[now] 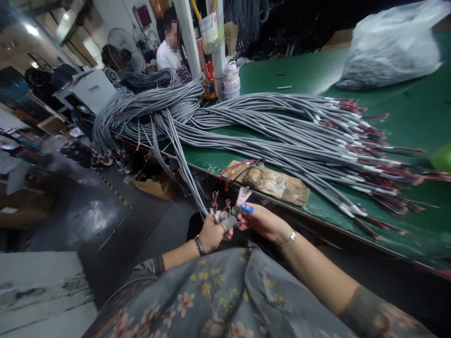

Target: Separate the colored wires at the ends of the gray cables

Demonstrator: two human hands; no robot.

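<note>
My left hand [210, 235] is closed around the ends of several grey cables [188, 176], just off the table's front edge. Thin coloured wires [215, 199] stick up out of that grip. A grey wrapping covers a digit of this hand. Close beside it, my right hand [268, 223] has its fingers pinched together near the wire ends. Something small and blue [247, 208] shows at its fingertips, with a pale pink piece [243, 195] just above. Whether the blue piece is held or worn, I cannot tell, and what the fingers pinch is hidden.
Across the green table [398, 112] lies a big bundle of grey cables [246, 117] with stripped, coloured ends. A worn wooden board [282, 185] sits at the near edge. Behind are a plastic bag [391, 47], a pinkish jar [231, 80] and a seated person [168, 55].
</note>
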